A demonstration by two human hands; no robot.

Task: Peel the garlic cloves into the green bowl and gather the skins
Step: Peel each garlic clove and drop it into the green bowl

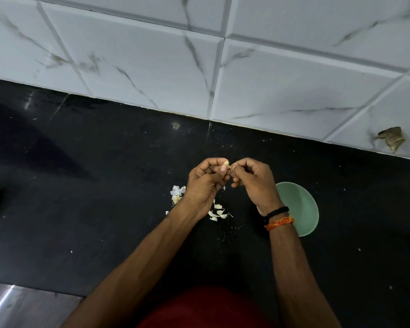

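My left hand point(205, 183) pinches a small pale garlic clove point(226, 165) above the black counter. My right hand point(253, 181) meets it fingertip to fingertip and pinches at the clove's skin. Several loose garlic cloves point(217, 213) lie on the counter under my left wrist. A clump of white garlic skins and root point(176, 194) lies just left of my left hand. The green bowl point(301, 207) stands on the counter to the right, partly hidden by my right wrist; the part of its inside that shows holds nothing.
The black stone counter point(104, 185) stretches left and right, dotted with tiny skin flecks. A white marbled tile wall point(199, 55) rises behind it, with a chipped hole point(392, 138) at the right. A steel surface point(21, 306) sits at the bottom left.
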